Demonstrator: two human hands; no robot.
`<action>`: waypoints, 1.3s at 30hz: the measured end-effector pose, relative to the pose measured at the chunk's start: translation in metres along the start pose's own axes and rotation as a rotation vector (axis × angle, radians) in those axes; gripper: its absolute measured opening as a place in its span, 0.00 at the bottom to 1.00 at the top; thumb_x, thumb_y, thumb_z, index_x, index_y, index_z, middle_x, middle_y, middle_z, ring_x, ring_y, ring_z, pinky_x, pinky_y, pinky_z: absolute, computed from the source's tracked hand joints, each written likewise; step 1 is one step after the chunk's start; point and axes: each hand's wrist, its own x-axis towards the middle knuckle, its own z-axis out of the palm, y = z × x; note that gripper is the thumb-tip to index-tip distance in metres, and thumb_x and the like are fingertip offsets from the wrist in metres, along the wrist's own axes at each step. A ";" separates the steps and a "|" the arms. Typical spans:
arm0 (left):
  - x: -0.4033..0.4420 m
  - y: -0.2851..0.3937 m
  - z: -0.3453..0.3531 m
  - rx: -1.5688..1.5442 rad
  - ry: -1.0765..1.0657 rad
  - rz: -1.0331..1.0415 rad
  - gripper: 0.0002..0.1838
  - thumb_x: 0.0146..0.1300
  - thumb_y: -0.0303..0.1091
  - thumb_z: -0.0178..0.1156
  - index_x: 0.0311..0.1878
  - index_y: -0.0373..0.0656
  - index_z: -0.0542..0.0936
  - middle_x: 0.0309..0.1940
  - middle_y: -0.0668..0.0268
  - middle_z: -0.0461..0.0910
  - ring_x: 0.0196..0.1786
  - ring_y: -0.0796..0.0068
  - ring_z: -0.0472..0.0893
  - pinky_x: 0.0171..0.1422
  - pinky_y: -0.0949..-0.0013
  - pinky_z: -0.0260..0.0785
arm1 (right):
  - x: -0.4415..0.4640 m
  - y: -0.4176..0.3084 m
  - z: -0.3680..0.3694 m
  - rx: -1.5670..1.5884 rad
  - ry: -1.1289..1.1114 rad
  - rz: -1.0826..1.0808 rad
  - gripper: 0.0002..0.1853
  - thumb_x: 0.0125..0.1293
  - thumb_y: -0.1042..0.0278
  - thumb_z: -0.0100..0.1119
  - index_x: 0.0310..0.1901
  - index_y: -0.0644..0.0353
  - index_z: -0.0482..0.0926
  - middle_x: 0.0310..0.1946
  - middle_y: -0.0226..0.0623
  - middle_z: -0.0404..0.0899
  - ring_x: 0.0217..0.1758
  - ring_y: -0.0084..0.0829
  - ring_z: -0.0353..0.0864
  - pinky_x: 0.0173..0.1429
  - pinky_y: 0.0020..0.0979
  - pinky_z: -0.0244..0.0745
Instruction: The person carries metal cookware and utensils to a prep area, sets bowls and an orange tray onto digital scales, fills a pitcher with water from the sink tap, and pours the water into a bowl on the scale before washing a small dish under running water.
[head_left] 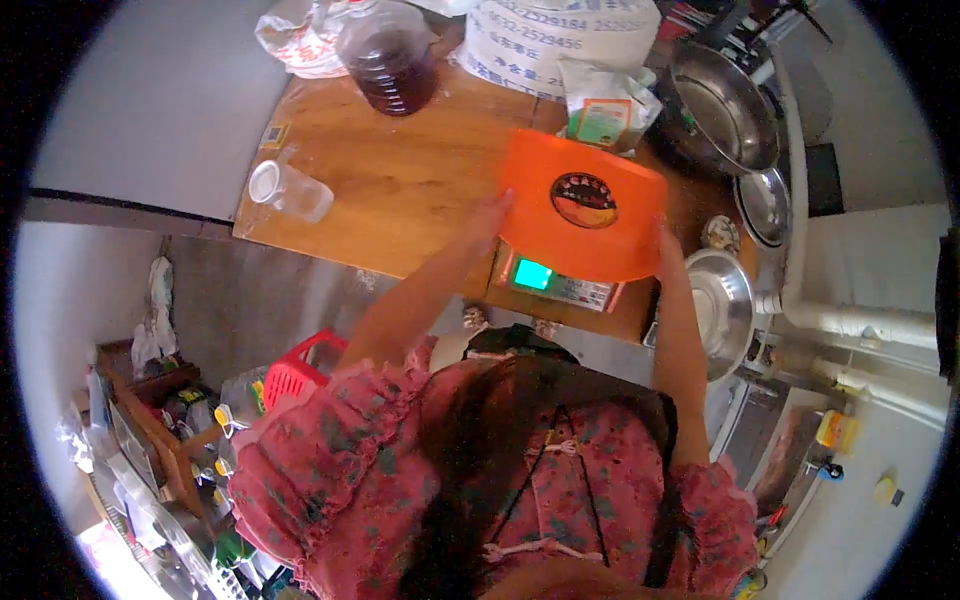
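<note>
An orange piece with a round dark label is held up between both hands; it looks like a plastic tub or folded bag, and I cannot tell which. My left hand grips its left edge, slightly blurred. At its right edge is my right hand, its fingers mostly hidden behind the orange piece. Just below, a digital scale with a lit green display sits at the table's front edge, partly covered from view by the orange piece.
On the wooden table lies a clear plastic cup at left. Toward the back stand a jug of dark liquid, a large white sack and a green-white packet. Metal bowls and a deep pan are at right.
</note>
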 end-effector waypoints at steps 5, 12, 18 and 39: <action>-0.043 0.072 0.030 -0.218 -0.016 -0.103 0.21 0.63 0.44 0.41 0.53 0.39 0.65 0.48 0.66 0.70 0.48 0.75 0.70 0.53 0.69 0.62 | 0.015 0.016 -0.018 0.304 -0.206 0.022 0.28 0.61 0.49 0.42 0.55 0.62 0.61 0.53 0.34 0.65 0.54 0.33 0.65 0.58 0.33 0.60; -0.070 0.112 -0.022 -0.210 0.008 0.001 0.24 0.60 0.47 0.46 0.54 0.43 0.65 0.50 0.69 0.69 0.52 0.76 0.68 0.56 0.69 0.60 | -0.035 -0.014 0.056 0.208 -0.228 0.059 0.25 0.61 0.51 0.43 0.54 0.61 0.63 0.51 0.36 0.67 0.53 0.32 0.66 0.55 0.35 0.64; -0.039 0.100 -0.187 -0.096 0.235 -0.128 0.24 0.57 0.48 0.50 0.51 0.42 0.68 0.49 0.67 0.70 0.50 0.76 0.70 0.51 0.71 0.65 | 0.013 0.012 0.156 0.217 -0.352 0.175 0.20 0.62 0.54 0.42 0.49 0.60 0.67 0.48 0.37 0.69 0.50 0.33 0.69 0.53 0.37 0.66; -0.016 0.089 -0.308 -0.118 0.123 -0.028 0.29 0.60 0.50 0.43 0.58 0.40 0.59 0.58 0.64 0.61 0.58 0.68 0.62 0.62 0.63 0.53 | 0.007 0.119 0.235 -0.267 -0.737 -0.009 0.27 0.46 0.67 0.59 0.51 0.65 0.67 0.48 0.34 0.70 0.50 0.29 0.67 0.54 0.30 0.59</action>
